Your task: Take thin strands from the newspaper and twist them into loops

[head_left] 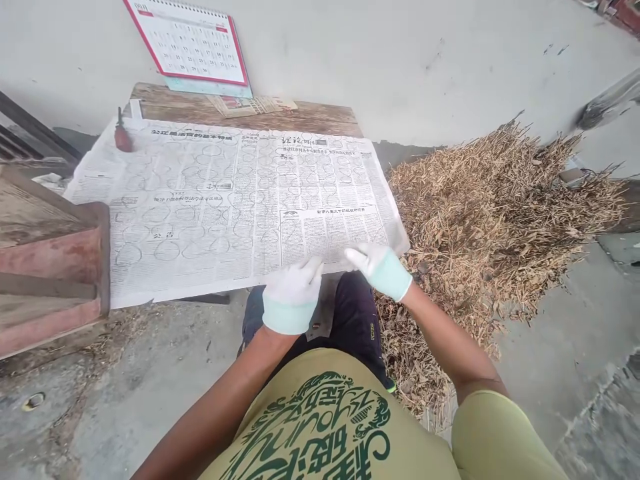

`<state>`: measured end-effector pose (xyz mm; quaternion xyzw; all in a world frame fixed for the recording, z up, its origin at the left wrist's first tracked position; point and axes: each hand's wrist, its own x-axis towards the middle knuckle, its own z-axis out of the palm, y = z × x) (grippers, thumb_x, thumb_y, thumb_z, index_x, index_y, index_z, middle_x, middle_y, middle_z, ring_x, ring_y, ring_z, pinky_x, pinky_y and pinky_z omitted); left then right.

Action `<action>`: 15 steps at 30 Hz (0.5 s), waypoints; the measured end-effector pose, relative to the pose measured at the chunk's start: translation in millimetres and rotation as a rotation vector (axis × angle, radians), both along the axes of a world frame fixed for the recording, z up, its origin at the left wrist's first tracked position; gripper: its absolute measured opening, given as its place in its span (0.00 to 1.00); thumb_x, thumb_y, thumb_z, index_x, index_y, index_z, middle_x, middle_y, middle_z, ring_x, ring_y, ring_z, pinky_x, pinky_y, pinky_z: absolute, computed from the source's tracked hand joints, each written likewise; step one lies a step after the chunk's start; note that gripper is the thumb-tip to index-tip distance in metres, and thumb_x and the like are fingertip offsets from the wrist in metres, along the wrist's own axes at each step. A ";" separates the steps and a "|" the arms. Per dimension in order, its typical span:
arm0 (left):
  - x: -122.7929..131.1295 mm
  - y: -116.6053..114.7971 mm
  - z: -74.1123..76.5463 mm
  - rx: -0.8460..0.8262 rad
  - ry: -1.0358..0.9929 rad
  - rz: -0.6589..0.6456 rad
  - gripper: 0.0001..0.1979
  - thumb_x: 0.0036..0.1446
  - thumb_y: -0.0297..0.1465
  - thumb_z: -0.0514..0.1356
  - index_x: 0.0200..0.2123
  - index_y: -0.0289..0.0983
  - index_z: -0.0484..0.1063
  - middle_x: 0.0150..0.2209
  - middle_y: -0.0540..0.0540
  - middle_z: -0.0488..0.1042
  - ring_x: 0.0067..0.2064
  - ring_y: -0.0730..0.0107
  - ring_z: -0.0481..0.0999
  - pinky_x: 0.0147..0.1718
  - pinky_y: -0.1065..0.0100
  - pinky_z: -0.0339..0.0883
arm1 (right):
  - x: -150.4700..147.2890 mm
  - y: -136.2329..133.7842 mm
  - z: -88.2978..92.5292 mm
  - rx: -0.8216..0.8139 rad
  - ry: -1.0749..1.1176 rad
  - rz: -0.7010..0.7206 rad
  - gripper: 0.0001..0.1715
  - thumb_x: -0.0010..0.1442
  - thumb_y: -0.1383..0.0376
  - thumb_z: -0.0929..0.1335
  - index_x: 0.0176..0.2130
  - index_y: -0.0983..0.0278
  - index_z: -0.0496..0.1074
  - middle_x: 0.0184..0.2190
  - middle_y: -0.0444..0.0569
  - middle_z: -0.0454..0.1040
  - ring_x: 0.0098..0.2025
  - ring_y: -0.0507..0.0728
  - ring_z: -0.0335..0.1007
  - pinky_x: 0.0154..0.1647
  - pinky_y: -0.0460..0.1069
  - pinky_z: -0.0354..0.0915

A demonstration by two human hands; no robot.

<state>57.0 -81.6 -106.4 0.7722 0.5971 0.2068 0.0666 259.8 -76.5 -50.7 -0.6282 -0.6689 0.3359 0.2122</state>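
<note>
A newspaper sheet (200,180) covered with several rows of hand-drawn circles lies spread over a wooden table. My left hand (294,293), in a white glove with a pale green cuff, is at its near edge. The left thumb and fingers are drawn together; whether they hold anything is hidden. To its right, my right hand (380,267), gloved the same way, rests at the near right part of the sheet. Its fingers stretch left over the paper, slightly apart, with nothing visible in them. A red-handled tool (122,137) lies at the sheet's far left corner.
A desk calendar (193,43) stands against the wall on the bare wooden tabletop (320,120). A wooden stool or bench (55,267) presses close on the left. Heaped dry stalks (480,207) cover the concrete floor at the right.
</note>
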 end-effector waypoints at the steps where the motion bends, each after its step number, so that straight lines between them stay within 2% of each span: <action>1: 1.7 -0.3 -0.5 0.008 0.034 -0.035 0.22 0.75 0.38 0.48 0.40 0.44 0.83 0.30 0.42 0.80 0.34 0.54 0.78 0.33 0.58 0.57 | -9.8 -2.7 -7.8 -0.033 0.110 -0.023 0.21 0.74 0.53 0.65 0.39 0.63 0.80 0.33 0.46 0.82 0.38 0.56 0.79 0.44 0.49 0.70; 4: 5.1 -5.1 -0.8 0.019 0.084 -0.110 0.21 0.75 0.35 0.49 0.39 0.42 0.83 0.29 0.43 0.80 0.32 0.57 0.77 0.33 0.58 0.58 | -30.7 -4.4 -29.0 -0.076 0.375 -0.150 0.16 0.70 0.57 0.68 0.33 0.63 0.78 0.29 0.45 0.81 0.35 0.54 0.79 0.42 0.48 0.72; 7: 3.9 -15.9 3.7 0.015 0.013 -0.059 0.15 0.72 0.36 0.55 0.42 0.43 0.83 0.33 0.44 0.83 0.36 0.56 0.80 0.34 0.60 0.62 | -37.7 -5.0 -40.5 -0.073 0.529 -0.222 0.15 0.69 0.61 0.68 0.32 0.63 0.77 0.27 0.45 0.80 0.31 0.52 0.77 0.39 0.47 0.72; 9: 0.1 -21.6 10.4 -0.001 -0.083 0.044 0.12 0.70 0.38 0.59 0.47 0.45 0.84 0.39 0.45 0.86 0.42 0.54 0.82 0.36 0.61 0.66 | -37.3 -7.0 -41.7 -0.103 0.552 -0.238 0.14 0.69 0.62 0.68 0.32 0.64 0.77 0.26 0.44 0.79 0.28 0.51 0.75 0.35 0.46 0.71; 12: -7.5 -19.1 21.0 -0.009 -0.290 0.194 0.18 0.66 0.40 0.63 0.57 0.44 0.80 0.49 0.44 0.85 0.49 0.53 0.83 0.45 0.59 0.73 | -36.0 -10.7 -37.5 -0.162 0.503 -0.202 0.16 0.69 0.63 0.68 0.29 0.64 0.76 0.25 0.43 0.78 0.26 0.50 0.74 0.32 0.45 0.69; 14: -12.2 -9.8 23.6 -0.126 -0.445 0.180 0.23 0.63 0.40 0.65 0.60 0.43 0.79 0.51 0.44 0.85 0.51 0.53 0.83 0.52 0.58 0.73 | -36.9 -12.4 -33.7 -0.191 0.471 -0.161 0.16 0.69 0.64 0.68 0.29 0.64 0.76 0.24 0.43 0.77 0.25 0.49 0.72 0.30 0.44 0.68; 15: -14.3 -4.1 23.0 -0.229 -0.521 0.130 0.22 0.62 0.40 0.65 0.58 0.42 0.80 0.49 0.45 0.85 0.50 0.55 0.83 0.54 0.58 0.73 | -37.6 -12.8 -32.2 -0.206 0.467 -0.142 0.15 0.69 0.64 0.68 0.30 0.64 0.76 0.23 0.42 0.77 0.25 0.49 0.72 0.29 0.44 0.67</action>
